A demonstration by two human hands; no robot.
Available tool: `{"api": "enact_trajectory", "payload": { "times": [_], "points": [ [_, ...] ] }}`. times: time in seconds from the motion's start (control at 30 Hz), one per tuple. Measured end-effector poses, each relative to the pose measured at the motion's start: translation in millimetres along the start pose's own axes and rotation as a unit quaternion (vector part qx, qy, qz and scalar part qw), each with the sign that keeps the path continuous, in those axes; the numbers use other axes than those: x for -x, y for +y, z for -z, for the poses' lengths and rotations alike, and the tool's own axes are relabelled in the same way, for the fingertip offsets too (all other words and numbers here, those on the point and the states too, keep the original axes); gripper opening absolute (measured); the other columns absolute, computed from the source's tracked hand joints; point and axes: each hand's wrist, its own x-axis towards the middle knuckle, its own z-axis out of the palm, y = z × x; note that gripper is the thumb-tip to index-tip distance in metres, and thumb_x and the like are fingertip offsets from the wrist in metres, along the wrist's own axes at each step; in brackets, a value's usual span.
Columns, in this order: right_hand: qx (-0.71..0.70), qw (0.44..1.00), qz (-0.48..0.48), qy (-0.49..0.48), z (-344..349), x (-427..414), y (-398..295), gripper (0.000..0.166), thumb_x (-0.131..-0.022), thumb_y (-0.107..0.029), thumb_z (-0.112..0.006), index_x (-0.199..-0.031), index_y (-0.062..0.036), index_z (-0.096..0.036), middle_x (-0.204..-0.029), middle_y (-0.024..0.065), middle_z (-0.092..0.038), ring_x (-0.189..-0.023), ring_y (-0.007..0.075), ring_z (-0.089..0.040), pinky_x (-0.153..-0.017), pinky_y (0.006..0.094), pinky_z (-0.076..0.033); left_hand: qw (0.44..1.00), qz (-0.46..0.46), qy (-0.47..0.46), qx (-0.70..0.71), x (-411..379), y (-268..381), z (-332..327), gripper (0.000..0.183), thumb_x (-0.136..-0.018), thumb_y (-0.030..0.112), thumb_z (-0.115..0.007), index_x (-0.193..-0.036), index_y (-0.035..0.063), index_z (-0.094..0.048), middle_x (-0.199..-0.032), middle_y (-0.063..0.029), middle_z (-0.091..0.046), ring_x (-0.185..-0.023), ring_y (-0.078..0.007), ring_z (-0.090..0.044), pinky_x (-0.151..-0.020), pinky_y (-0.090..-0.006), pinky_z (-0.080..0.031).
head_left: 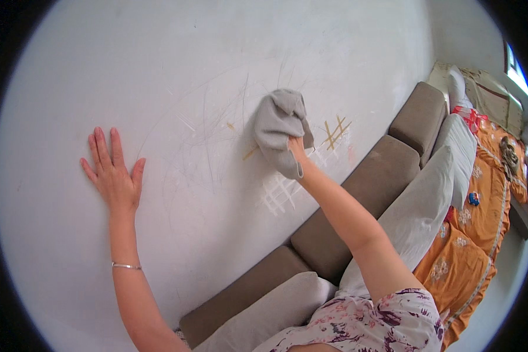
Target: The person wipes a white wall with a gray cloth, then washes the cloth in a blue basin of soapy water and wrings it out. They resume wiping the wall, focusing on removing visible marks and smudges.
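Note:
A white wall (193, 57) fills most of the view, marked with thin dark scribbles, yellow-brown hatch lines (335, 132) and whitish hatch scratches (280, 193). My left hand (116, 176) lies flat against it at the left, fingers spread, holding nothing. A grey cloth (277, 121) is against the wall near the middle. My right hand (296, 147) holds this cloth, which covers the fingers and most of the palm. Part of the marked area is hidden behind the cloth.
Brown sofa back cushions (378, 169) run diagonally along the wall. Pale grey pillows (416, 211) lean against them. An orange patterned cover (479, 224) lies on the seat at the right, with a small blue object (474, 199) on it. A bright window (518, 72) shows at the far right.

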Motion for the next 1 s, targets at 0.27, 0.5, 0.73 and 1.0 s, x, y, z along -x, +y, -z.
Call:
{"api": "enact_trajectory", "payload": {
  "times": [0.27, 0.5, 0.73, 1.0],
  "points": [
    [-0.384, 0.878, -0.283, 0.047, 46.4, -44.0, -20.2, 0.073, -0.075, -0.027, -0.068, -0.135, -0.0064, -0.032, -0.134, 0.0119, -0.038, -0.123, 0.028, -0.038, -0.104, 0.0361, -0.029, 0.999, 0.005, 0.034, -0.019, 3.0, 7.6, -4.2, 0.07, -0.085, 0.045, -0.051, -0.144, 0.0184, -0.024, -0.151, -0.0052, -0.017, -0.139, -0.024, -0.017, -0.108, -0.0522, -0.011],
    [0.04, 0.996, -0.059, -0.06, 54.8, -67.3, -8.1, 0.064, -0.078, -0.036, -0.065, -0.129, -0.0067, -0.04, -0.13, 0.0098, -0.043, -0.117, 0.0232, -0.044, -0.097, 0.0362, -0.037, 0.998, -0.021, 0.026, -0.044, 0.6, 1.5, -2.3, 0.068, -0.089, 0.05, -0.041, -0.145, 0.0181, -0.02, -0.151, -0.0057, -0.015, -0.14, -0.0232, -0.012, -0.11, -0.0518, -0.007],
    [0.033, 0.997, -0.023, 0.062, 38.5, -46.3, -18.2, 0.053, -0.077, -0.032, -0.063, -0.121, -0.0067, -0.047, -0.12, 0.0131, -0.049, -0.11, 0.0295, -0.047, -0.094, 0.0392, -0.039, 0.999, -0.011, 0.027, -0.045, 0.2, 6.6, -4.4, 0.067, -0.089, 0.049, -0.039, -0.143, 0.013, -0.025, -0.15, -0.0095, -0.019, -0.138, -0.0272, -0.017, -0.108, -0.052, -0.01],
    [-0.115, 0.987, -0.087, 0.072, 54.0, -92.2, 4.7, 0.043, -0.079, -0.021, -0.061, -0.118, -0.0079, -0.048, -0.111, 0.0114, -0.052, -0.106, 0.0277, -0.048, -0.09, 0.0387, -0.038, 0.998, -0.014, 0.037, -0.045, -2.4, 7.1, -2.2, 0.067, -0.089, 0.05, -0.039, -0.144, 0.0134, -0.025, -0.15, -0.0091, -0.02, -0.138, -0.0268, -0.019, -0.108, -0.0516, -0.011]
  ]
}}
